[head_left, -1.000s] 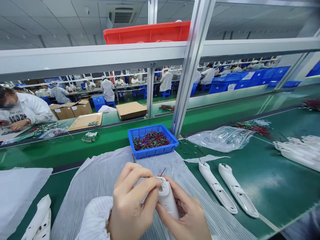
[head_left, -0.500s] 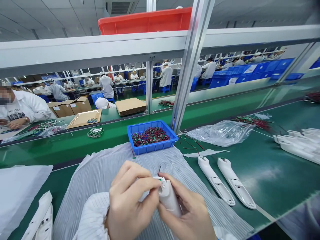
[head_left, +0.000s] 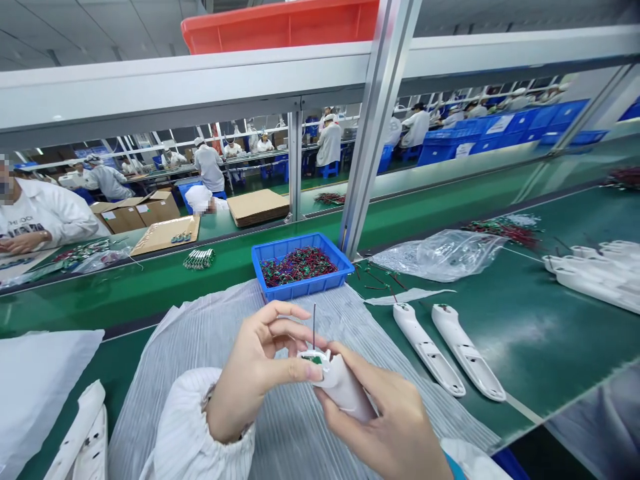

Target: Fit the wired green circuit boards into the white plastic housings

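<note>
My right hand (head_left: 387, 410) is closed around a white plastic housing (head_left: 345, 393), its end tilted up towards me. A small green circuit board (head_left: 315, 359) sits in the opening at that end, and a dark wire (head_left: 314, 327) stands upright from it. My left hand (head_left: 265, 367) has its thumb on the housing's rim by the board. Its other fingers curve behind the same end, partly hidden. Beneath both hands lies a ribbed white foam sheet (head_left: 200, 340). Two similar white housings, a nearer one (head_left: 430, 350) and another (head_left: 470, 353), rest to the right.
Ahead stands a blue tray (head_left: 307, 290) of small wired boards. A metal post (head_left: 367, 147) rises behind it. A clear plastic bag (head_left: 443, 257) and more white housings (head_left: 600, 277) lie right; white shells (head_left: 90, 433) lie left. Across the conveyor (head_left: 225, 267) sits a co-worker (head_left: 50, 207).
My left hand's fingers have lifted and spread from a tight pinch, leaving the thumb at the rim. The board and upright wire show more clearly. The whole view has shifted slightly.
</note>
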`<control>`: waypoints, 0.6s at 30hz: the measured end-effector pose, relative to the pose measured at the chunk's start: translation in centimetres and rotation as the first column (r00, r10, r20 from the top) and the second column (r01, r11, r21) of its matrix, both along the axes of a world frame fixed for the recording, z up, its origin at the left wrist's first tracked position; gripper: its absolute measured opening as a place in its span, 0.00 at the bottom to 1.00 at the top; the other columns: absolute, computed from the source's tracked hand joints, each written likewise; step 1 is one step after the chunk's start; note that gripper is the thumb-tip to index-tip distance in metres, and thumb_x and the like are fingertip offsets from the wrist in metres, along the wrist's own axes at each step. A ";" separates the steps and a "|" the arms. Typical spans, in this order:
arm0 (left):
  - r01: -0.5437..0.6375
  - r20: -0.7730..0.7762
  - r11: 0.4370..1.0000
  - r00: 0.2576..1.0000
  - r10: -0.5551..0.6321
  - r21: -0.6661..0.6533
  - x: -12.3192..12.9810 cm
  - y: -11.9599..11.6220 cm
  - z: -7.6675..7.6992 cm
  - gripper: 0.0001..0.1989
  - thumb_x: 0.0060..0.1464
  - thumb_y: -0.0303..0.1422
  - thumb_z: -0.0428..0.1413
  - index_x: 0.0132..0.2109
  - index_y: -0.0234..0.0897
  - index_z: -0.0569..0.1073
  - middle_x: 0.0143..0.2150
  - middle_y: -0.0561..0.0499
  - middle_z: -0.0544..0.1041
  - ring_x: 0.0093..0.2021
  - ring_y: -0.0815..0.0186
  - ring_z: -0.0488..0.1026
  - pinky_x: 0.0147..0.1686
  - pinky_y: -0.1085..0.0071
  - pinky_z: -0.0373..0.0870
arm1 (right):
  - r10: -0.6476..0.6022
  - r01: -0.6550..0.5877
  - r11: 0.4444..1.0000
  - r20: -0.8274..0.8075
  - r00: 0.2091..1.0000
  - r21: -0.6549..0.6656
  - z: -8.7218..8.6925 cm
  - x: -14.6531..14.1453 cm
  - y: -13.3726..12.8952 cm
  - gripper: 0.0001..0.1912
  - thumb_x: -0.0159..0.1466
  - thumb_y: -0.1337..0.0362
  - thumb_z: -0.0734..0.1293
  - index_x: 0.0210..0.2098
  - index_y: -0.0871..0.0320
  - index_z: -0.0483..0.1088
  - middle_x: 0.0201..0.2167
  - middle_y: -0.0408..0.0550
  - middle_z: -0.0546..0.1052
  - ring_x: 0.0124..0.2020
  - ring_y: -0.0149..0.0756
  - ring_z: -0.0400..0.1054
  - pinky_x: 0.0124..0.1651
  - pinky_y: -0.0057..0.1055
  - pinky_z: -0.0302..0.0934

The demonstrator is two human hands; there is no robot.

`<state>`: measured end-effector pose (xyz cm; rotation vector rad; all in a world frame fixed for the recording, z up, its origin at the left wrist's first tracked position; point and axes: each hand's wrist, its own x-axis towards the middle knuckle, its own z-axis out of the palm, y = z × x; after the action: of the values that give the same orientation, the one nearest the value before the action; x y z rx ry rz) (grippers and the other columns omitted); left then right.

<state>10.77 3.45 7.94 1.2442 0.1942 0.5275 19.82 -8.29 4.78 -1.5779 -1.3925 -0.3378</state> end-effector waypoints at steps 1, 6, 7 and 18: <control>0.006 0.004 0.999 1.000 -0.006 -0.031 0.1 -0.1 -0.1 0.21 0.32 0.23 0.64 0.38 0.36 0.70 0.29 0.51 0.77 0.28 0.72 0.69 0.27 0.78 0.66 | 0.034 -0.034 0.999 -0.024 0.999 -0.041 -0.1 0.1 0.0 0.22 0.53 0.73 0.64 0.47 0.56 0.60 0.24 0.42 0.76 0.19 0.30 0.69 0.21 0.22 0.65; -0.155 0.035 0.978 0.986 0.162 -0.141 0.7 -0.3 -0.6 0.20 0.32 0.20 0.63 0.36 0.37 0.71 0.26 0.53 0.78 0.27 0.72 0.72 0.26 0.81 0.69 | -0.004 0.009 0.993 0.042 0.999 -0.120 -1.4 0.2 0.0 0.31 0.57 0.70 0.61 0.57 0.56 0.46 0.48 0.57 0.68 0.46 0.43 0.66 0.41 0.35 0.67; -0.189 0.018 0.972 0.981 0.193 -0.142 0.9 -0.3 -0.7 0.17 0.31 0.20 0.63 0.34 0.36 0.72 0.26 0.53 0.78 0.27 0.72 0.73 0.26 0.82 0.69 | -0.030 0.038 0.994 0.084 0.996 -0.100 -1.8 0.2 0.0 0.32 0.58 0.71 0.60 0.58 0.55 0.44 0.51 0.58 0.64 0.50 0.45 0.63 0.44 0.38 0.65; -0.502 0.267 0.489 0.840 0.473 0.713 1.0 0.4 -1.3 0.04 0.46 0.25 0.57 0.24 0.34 0.73 0.21 0.53 0.76 0.20 0.71 0.69 0.21 0.76 0.67 | -0.011 0.036 0.962 0.091 0.996 -0.271 -3.2 1.0 -0.2 0.33 0.55 0.75 0.55 0.58 0.49 0.44 0.43 0.53 0.67 0.33 0.39 0.70 0.30 0.35 0.68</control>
<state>11.74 3.88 6.62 2.0390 0.3200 1.2294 20.81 -8.48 1.57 -1.8236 -1.5416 -0.2396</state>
